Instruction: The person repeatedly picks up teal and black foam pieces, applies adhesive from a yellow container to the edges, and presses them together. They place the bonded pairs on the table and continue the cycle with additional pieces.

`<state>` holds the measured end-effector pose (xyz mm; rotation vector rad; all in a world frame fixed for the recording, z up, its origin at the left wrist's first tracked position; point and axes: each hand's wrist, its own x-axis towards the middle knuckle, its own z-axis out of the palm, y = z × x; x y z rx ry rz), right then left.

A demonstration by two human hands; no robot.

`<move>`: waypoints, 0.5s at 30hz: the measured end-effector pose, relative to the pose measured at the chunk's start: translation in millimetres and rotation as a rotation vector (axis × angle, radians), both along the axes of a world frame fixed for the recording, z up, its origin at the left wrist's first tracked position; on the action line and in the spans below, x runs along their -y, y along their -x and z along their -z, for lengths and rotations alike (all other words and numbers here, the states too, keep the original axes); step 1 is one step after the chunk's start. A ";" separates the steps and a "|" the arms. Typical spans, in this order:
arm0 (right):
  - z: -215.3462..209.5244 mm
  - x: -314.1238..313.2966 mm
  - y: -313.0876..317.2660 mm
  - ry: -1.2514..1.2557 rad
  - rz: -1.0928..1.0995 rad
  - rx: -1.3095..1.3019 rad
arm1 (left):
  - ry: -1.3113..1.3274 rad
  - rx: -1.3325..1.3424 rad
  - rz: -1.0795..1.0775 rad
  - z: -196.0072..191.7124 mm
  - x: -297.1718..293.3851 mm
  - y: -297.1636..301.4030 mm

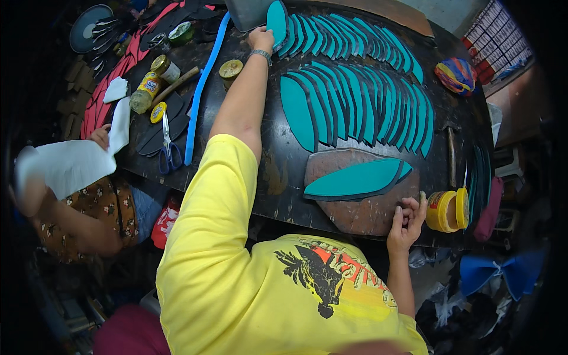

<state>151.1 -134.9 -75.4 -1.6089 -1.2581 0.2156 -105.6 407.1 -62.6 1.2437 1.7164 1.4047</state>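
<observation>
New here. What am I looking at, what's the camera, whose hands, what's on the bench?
There is no machine here, just one wide fisheye camera worn on a person's head and looking down, so straight edges bend. The yellow shirt is the wearer's. Their left hand reaches far across the dark workbench to a teal sole-shaped piece at the end of overlapping rows; its grip is unclear. Their right hand rests, fingers curled, on a brown board that carries another teal piece, beside an open yellow jar. Blue-handled scissors lie to the left. The co-worker at the left edge holds a white sheet.
</observation>
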 end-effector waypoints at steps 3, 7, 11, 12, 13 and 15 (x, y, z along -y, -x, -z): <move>-1.4 -0.5 1.3 -0.006 -0.007 -0.039 | 0.074 -0.219 -0.048 -2.8 15.3 -3.8; -0.2 -3.3 2.9 -0.051 0.030 -0.021 | 0.155 -0.443 -0.022 -6.0 30.2 -5.7; -0.5 -4.5 3.8 -0.063 0.025 -0.020 | 0.089 -0.507 0.016 -4.5 32.2 -4.1; -1.0 -4.7 3.9 -0.070 0.016 -0.030 | 0.057 -0.492 0.026 -2.6 31.4 -2.9; -1.5 -4.9 4.0 -0.060 0.024 -0.013 | 0.043 -0.473 0.048 -0.1 31.0 -0.7; -2.3 -5.4 4.0 -0.078 0.012 -0.012 | -0.018 -0.438 0.073 4.5 32.3 5.5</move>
